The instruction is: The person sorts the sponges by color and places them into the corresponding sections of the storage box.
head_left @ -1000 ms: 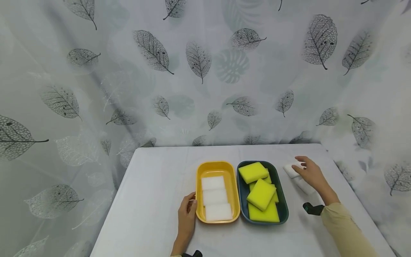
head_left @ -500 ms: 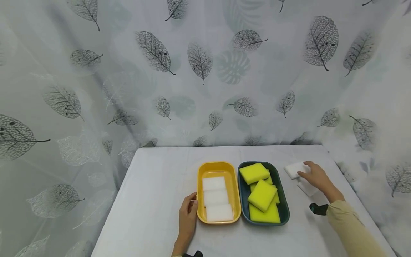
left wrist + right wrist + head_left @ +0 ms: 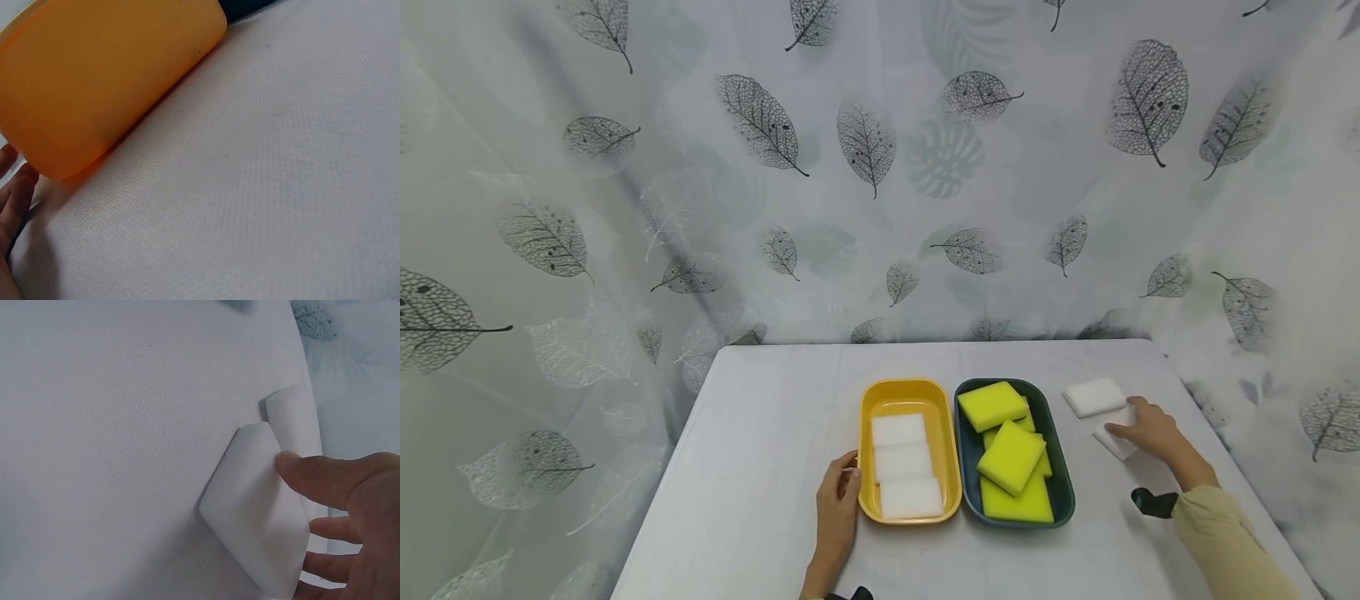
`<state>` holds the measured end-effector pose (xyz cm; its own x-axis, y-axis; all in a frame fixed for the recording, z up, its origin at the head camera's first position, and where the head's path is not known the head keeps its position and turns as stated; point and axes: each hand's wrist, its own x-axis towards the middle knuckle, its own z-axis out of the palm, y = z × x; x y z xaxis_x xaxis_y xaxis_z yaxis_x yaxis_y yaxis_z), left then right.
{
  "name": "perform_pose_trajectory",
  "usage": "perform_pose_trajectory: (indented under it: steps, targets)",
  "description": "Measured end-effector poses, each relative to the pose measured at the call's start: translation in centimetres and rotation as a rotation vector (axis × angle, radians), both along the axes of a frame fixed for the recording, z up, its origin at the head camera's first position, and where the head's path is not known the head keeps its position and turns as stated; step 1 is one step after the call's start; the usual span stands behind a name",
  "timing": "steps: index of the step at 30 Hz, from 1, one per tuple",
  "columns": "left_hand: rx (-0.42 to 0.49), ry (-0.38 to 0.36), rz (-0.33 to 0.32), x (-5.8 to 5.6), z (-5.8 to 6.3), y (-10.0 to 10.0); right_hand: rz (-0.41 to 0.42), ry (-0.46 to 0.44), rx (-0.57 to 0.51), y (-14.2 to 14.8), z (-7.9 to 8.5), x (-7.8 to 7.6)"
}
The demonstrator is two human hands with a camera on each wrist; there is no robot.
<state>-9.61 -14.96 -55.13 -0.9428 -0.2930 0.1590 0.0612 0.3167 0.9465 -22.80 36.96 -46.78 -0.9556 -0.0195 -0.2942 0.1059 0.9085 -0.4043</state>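
Observation:
In the head view, my left hand (image 3: 837, 504) rests at the left side of a yellow tray (image 3: 868, 396); the left wrist view shows its fingers (image 3: 19, 190) right at the tray's outer corner. Inside that tray lie three white sponges (image 3: 904, 460) in a row. My right hand (image 3: 1157, 433) grips a white sponge (image 3: 256, 506) on the right part of the table, its thumb on one edge and its fingers round the other side. Just beyond it lies another white sponge (image 3: 1094, 397), partly hidden behind the thumb in the right wrist view.
A dark green tray (image 3: 1063, 487) holding several yellow sponges (image 3: 1011, 454) stands directly right of the yellow tray. White cloth covers the table (image 3: 752, 467). A leaf-patterned curtain (image 3: 880, 208) hangs behind and at both sides.
My right hand has moved from the far white sponge toward me, onto the nearer one. The far sponge shows whole now, turned and shifted slightly right. My left hand stays put.

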Motion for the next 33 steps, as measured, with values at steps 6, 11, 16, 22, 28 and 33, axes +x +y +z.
perform_pose_trajectory:
  steps: [6, 11, 16, 22, 28, 33]
  targets:
    - [-0.001, 0.007, 0.003, 0.0, 0.0, 0.0, -0.025, 0.022, -0.001, -0.1, 0.0, 0.4]
    - [0.007, -0.022, -0.008, 0.1, 0.1, 0.0, -0.062, 0.076, 0.014, 0.1, -0.5, 0.7]
    - [0.013, -0.016, -0.010, 0.2, 0.1, -0.1, -0.113, 0.163, 0.025, 0.3, -0.5, 1.4]
    - [0.007, 0.022, -0.004, 0.0, -0.3, -0.2, -0.131, 0.227, -0.018, 0.4, 0.7, 2.5]
    - [-0.009, 0.025, -0.010, 0.0, -0.4, -0.2, -0.158, 0.235, -0.087, 0.5, 1.8, 3.4]
    - [-0.024, 0.011, -0.014, -0.1, -0.1, -0.2, -0.219, 0.250, -0.171, -0.3, 2.0, 3.6]
